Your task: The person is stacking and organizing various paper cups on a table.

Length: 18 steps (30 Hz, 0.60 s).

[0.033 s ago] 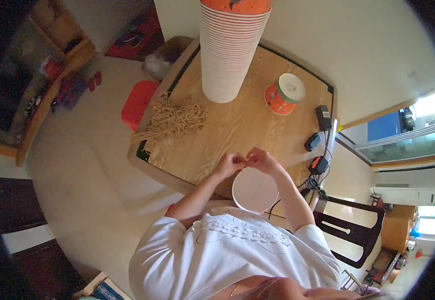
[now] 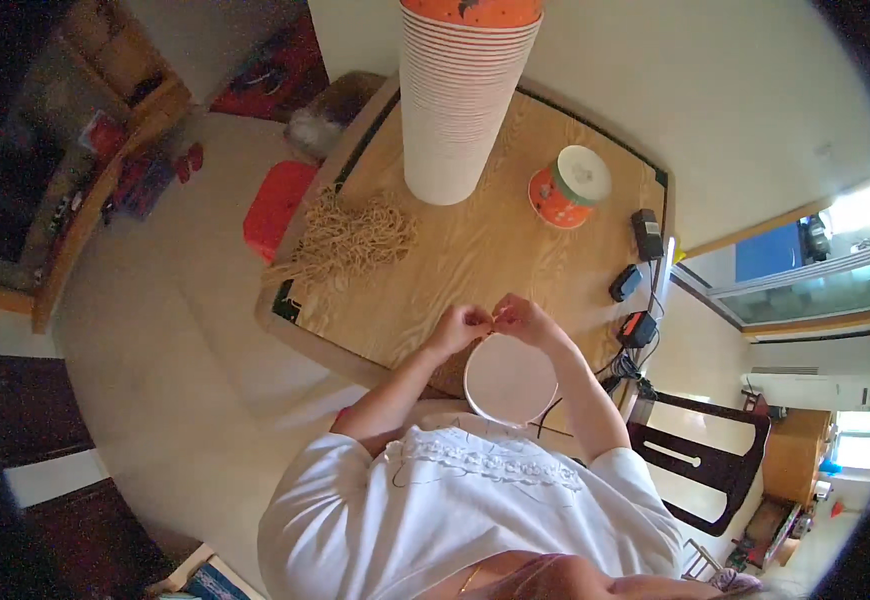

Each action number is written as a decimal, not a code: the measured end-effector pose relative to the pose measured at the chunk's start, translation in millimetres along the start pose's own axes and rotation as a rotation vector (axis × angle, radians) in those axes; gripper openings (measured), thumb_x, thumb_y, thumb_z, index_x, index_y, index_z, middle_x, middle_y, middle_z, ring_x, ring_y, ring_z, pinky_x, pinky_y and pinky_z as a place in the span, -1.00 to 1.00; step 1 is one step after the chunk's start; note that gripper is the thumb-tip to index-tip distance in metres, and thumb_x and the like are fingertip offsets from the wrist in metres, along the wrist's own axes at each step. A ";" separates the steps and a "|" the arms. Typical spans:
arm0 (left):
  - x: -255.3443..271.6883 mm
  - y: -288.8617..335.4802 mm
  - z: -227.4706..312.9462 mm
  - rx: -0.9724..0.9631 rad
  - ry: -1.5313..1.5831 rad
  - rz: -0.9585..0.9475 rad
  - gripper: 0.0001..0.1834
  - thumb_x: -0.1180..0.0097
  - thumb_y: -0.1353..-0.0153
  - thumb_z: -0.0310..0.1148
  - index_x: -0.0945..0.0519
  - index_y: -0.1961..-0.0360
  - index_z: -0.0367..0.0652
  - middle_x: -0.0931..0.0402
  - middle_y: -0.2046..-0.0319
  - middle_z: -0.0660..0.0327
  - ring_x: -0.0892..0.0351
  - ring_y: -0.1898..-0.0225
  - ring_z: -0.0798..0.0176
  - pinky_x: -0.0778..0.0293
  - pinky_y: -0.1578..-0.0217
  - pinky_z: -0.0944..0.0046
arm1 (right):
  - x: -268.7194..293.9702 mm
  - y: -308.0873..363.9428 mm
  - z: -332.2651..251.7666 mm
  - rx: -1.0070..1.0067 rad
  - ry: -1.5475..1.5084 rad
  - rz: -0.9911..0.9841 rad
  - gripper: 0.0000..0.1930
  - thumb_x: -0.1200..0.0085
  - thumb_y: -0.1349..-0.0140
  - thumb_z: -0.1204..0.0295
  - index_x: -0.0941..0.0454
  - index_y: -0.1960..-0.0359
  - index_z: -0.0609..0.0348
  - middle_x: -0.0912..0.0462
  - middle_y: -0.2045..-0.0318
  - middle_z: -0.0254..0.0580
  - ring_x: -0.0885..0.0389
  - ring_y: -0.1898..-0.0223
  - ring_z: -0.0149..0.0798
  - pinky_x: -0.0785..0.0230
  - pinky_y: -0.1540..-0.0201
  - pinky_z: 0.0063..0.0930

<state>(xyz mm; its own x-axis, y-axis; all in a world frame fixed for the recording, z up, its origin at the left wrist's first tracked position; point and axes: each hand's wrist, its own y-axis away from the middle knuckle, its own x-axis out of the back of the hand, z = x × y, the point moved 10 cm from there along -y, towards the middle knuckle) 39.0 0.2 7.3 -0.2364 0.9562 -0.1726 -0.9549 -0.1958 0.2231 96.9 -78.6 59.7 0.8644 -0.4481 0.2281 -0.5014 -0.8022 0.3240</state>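
A round paper tub (image 2: 512, 380) with a pale inside and a white rim is at the near table edge, close to my body. Just beyond its far rim, my left hand (image 2: 463, 327) and my right hand (image 2: 522, 322) meet with fingertips pinched together. Something small and thin seems to be between them, too small to make out. Farther off on the left of the table lies a loose heap of tan twine (image 2: 353, 238). A tall stack of paper tubs (image 2: 460, 120), white with orange at the top, rises at the far middle.
An orange patterned tub (image 2: 561, 200) with a white round end stands at the far right of the wooden table (image 2: 445, 265). Black chargers (image 2: 645, 235) and cables line the right edge. A dark chair (image 2: 700, 460) is at the right, a red stool (image 2: 280, 208) at the left.
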 end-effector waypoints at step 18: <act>5.2 21.0 13.6 0.223 0.167 -0.035 -0.83 -0.12 -0.03 -0.48 -0.53 0.29 -0.12 -0.52 0.37 0.35 -0.46 0.35 0.45 -0.40 0.42 0.42 | -7.4 -4.4 -1.8 -0.030 0.092 -0.037 -0.91 -0.13 -0.01 0.47 -0.52 0.51 0.23 -0.52 0.58 -0.41 -0.40 0.50 -0.57 -0.28 0.46 -0.66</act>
<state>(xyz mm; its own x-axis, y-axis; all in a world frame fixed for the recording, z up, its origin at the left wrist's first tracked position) 20.1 4.0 24.1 -0.2476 0.9089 -0.3356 -0.9044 -0.0926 0.4165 92.7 -71.0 58.3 0.8758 -0.3796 0.2980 -0.4716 -0.8045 0.3610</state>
